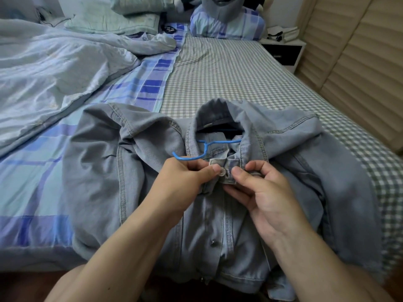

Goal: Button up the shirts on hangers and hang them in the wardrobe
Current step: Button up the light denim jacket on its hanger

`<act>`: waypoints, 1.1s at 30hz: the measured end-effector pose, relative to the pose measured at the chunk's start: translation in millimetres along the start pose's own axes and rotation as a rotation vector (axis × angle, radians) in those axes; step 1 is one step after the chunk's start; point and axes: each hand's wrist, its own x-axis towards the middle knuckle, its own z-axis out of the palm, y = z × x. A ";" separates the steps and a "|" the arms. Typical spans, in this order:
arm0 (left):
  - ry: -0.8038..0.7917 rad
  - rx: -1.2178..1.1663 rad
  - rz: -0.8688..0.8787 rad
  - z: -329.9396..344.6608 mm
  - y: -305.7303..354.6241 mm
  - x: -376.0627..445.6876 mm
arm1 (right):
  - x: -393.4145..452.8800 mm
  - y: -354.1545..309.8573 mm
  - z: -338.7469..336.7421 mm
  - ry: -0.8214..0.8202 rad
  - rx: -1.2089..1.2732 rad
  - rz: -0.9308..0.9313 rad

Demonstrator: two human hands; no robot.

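Observation:
A light blue denim shirt [218, 214] lies face up on the bed, collar away from me. A blue hanger [192, 156] sits inside it, its hook poking out at the collar. My left hand [187, 177] pinches the left placket edge beside the top metal button [222, 171]. On the other side, my right hand [259, 188] pinches the right placket edge at the buttonhole. The two edges nearly meet at the collar. A lower metal button [212, 243] shows on the front.
The bed carries a checked sheet [229, 73], a blue plaid cover [43, 171] and a crumpled pale duvet [54, 68]. Pillows [122, 20] and a plush toy [222, 9] lie at the head. A nightstand [283, 51] stands by slatted beige doors [359, 62] on the right.

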 end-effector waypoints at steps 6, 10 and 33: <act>0.010 0.091 0.025 1.9 -0.3 -0.9 | -1.7 2.8 -0.6 0.047 -0.039 -0.032; -0.009 0.133 0.057 1.3 -2.6 -0.3 | -3.7 4.8 0.9 0.058 -0.008 -0.046; -0.250 0.357 0.260 -12.1 9.5 6.1 | 17.7 -52.0 27.8 -0.351 -1.516 -0.971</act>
